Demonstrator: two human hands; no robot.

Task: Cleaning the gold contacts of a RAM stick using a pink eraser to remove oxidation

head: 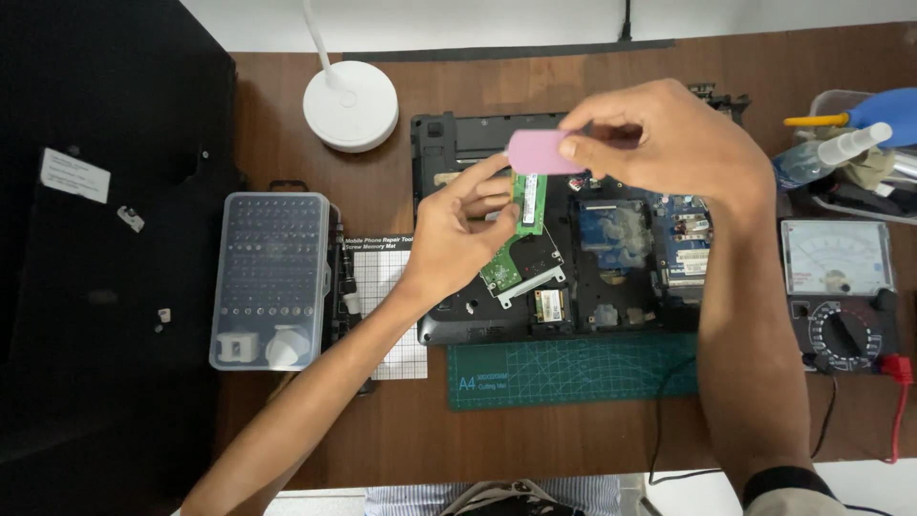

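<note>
Pink eraser (544, 153) in right hand (669, 134); left hand (458, 239) pinches green memory module (528, 203).

Matt pink eraser (543, 153), glossy green circuit board (528, 203) (wooden desk (573, 440) beneath).

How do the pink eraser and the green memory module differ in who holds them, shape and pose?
The pink eraser is a plain rounded block, pinched in the right hand and lying crosswise. The green memory module is a thin flat board, held upright by the left hand, below the eraser. Both are raised above the opened laptop.
</note>
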